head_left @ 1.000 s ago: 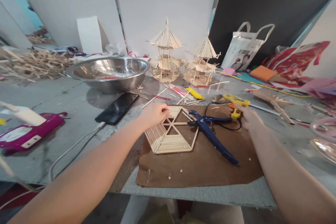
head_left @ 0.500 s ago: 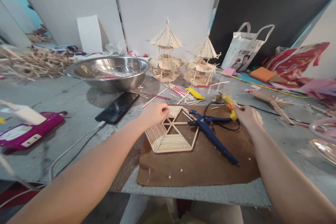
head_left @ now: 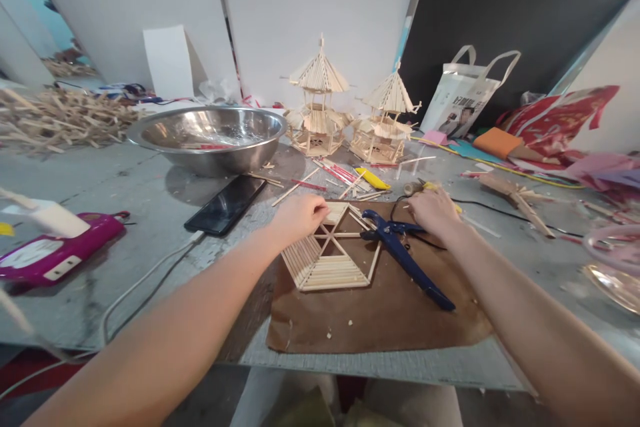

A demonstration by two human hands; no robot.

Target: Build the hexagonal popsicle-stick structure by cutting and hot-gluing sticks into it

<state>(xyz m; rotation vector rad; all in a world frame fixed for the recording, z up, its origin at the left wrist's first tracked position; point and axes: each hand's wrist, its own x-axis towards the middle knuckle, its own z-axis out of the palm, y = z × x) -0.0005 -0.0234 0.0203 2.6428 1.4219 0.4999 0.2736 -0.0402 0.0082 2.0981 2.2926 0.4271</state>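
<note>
Location: the hexagonal stick panel (head_left: 336,272) lies flat on the brown sheet (head_left: 373,332), on the tabletop (head_left: 145,203), directly in front of the person. Its longer axis appears to run left to right.

Governing relation: the left hand (head_left: 301,217) is the nearer of the two and sits at the panel's far left edge. The right hand (head_left: 436,213) stands beyond the panel's right side, apart from it. The blue cutter (head_left: 411,263) lies between right hand and panel, its long handle slanting toward the near right and its head at the panel's right side.

Grip state: the left grip is narrow, thumb and fingers drawn together; from where I stand, I cannot tell whether a stick or the panel edge is pinched. The right grip is curled over the yellow glue gun (head_left: 431,187); the hand hides most of the tool, so I cannot confirm that it is clasped.

Change from half a second ago: the right hand has shifted left, toward the panel, and covers the tool body that showed ahead of its fingers. Left hand, panel and cutter keep the same arrangement.
</note>
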